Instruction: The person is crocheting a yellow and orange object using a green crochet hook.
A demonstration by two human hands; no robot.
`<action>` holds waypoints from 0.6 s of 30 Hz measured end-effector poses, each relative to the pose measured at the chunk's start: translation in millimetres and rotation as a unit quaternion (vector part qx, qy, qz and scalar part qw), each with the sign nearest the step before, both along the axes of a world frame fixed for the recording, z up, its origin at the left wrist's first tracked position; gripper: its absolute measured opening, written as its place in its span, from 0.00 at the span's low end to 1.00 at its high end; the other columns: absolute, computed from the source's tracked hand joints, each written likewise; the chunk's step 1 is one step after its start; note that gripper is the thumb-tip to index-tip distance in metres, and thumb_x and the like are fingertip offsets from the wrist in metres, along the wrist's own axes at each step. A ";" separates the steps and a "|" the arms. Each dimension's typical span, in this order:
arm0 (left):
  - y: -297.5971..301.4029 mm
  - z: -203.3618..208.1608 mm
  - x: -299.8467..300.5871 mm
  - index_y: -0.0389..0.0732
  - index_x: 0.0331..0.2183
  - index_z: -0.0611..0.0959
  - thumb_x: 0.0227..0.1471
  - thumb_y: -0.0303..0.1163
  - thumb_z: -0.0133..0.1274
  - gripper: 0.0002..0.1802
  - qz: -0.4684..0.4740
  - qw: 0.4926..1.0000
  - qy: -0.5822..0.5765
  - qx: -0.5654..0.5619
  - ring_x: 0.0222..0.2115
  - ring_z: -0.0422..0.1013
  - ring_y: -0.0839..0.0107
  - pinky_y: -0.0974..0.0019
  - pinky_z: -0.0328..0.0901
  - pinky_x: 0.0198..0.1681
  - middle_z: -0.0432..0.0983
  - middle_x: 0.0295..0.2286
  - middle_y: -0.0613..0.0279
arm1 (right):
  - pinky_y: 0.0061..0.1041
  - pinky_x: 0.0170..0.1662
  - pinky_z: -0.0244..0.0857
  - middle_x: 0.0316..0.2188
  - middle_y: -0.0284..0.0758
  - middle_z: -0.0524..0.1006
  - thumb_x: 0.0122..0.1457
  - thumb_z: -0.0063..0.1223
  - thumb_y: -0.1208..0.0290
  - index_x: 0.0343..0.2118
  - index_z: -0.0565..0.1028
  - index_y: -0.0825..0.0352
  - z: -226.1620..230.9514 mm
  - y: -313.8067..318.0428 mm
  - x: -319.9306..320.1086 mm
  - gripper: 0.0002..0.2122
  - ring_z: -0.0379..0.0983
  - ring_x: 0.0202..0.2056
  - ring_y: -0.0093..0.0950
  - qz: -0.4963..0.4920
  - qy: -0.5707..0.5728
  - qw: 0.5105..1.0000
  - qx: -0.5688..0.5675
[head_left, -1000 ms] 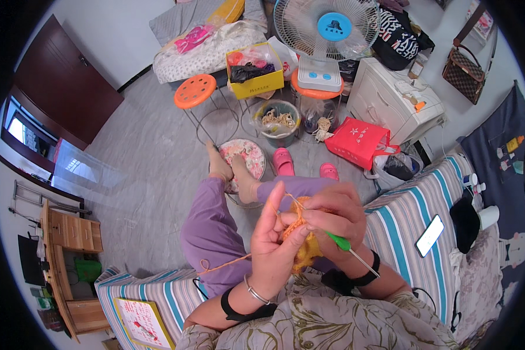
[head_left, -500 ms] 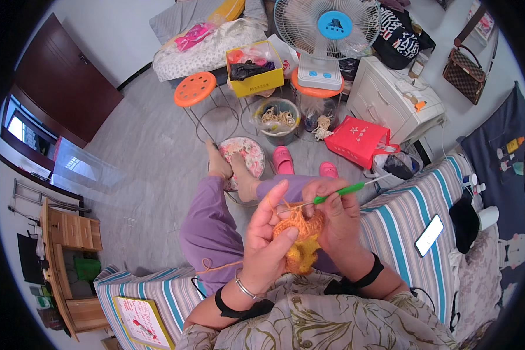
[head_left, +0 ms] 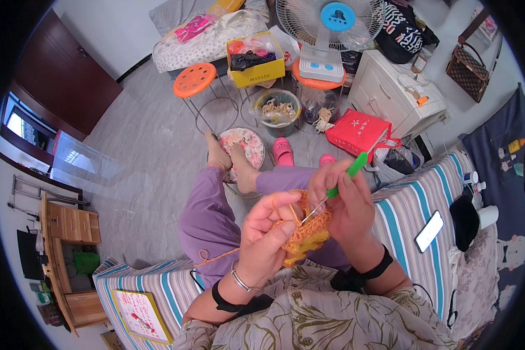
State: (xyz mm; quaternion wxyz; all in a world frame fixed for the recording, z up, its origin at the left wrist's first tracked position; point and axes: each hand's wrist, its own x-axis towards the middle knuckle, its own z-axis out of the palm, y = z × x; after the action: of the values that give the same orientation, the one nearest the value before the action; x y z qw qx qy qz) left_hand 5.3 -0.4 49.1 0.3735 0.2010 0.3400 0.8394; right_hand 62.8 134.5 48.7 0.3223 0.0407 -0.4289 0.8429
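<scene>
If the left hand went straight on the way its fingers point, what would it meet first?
Past the orange crocheted piece the left hand grips, it would likely meet the right hand; depth is unclear.

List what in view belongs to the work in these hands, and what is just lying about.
Part of the work:
Orange-and-yellow crocheted piece, in the left hand
Green-handled hook, in the right hand
Orange yarn strand, trailing over the purple trousers

Apparently just lying about:
Phone
Red bag
Pink slippers
Brown handbag
</scene>
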 end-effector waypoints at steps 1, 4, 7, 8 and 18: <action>0.4 2.3 1.6 0.33 0.50 0.70 0.49 0.20 0.49 0.23 -0.001 1.000 -0.020 0.001 0.27 0.62 0.83 0.78 0.59 0.34 0.67 0.26 0.70 | 0.20 0.29 0.59 0.26 0.37 0.69 0.65 0.36 0.67 0.34 0.65 0.68 0.0 0.7 0.8 0.09 0.63 0.25 0.21 0.031 -0.007 0.999 -0.032; 3.8 9.9 6.6 0.33 0.50 0.70 0.50 0.21 0.50 0.23 0.012 0.999 -0.041 -0.022 0.28 0.63 0.83 0.77 0.59 0.35 0.67 0.27 0.70 | 0.20 0.29 0.59 0.26 0.37 0.68 0.65 0.36 0.68 0.34 0.65 0.68 -3.5 2.5 1.4 0.09 0.64 0.25 0.22 0.079 -0.012 0.993 -0.090; -1.0 -3.4 2.8 0.34 0.51 0.69 0.50 0.20 0.49 0.24 -0.018 1.000 -0.015 0.006 0.29 0.62 0.82 0.77 0.59 0.35 0.67 0.28 0.69 | 0.20 0.30 0.59 0.26 0.37 0.68 0.64 0.36 0.69 0.34 0.65 0.69 -1.0 -0.5 2.1 0.08 0.63 0.25 0.22 0.054 -0.004 0.996 -0.076; -0.9 -4.1 2.5 0.34 0.51 0.69 0.50 0.20 0.49 0.24 -0.018 1.000 -0.014 0.006 0.29 0.62 0.82 0.77 0.59 0.35 0.67 0.28 0.69 | 0.20 0.30 0.59 0.26 0.36 0.68 0.64 0.36 0.69 0.34 0.65 0.69 0.6 -1.8 2.6 0.08 0.63 0.25 0.22 0.010 0.001 0.999 -0.036; 0.6 -7.7 3.5 0.34 0.53 0.66 0.50 0.19 0.48 0.27 -0.008 0.999 0.047 -0.002 0.30 0.61 0.82 0.78 0.57 0.36 0.64 0.27 0.70 | 0.19 0.30 0.59 0.26 0.37 0.68 0.64 0.38 0.69 0.34 0.65 0.68 0.8 0.6 7.2 0.08 0.62 0.25 0.20 -0.067 0.015 0.994 0.089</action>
State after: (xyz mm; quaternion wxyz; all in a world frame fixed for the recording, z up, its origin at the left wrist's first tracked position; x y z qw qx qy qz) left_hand 8.8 0.3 41.3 0.3645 0.2420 0.3575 0.8251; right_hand 70.0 135.2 49.5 0.3796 0.0526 -0.4993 0.7770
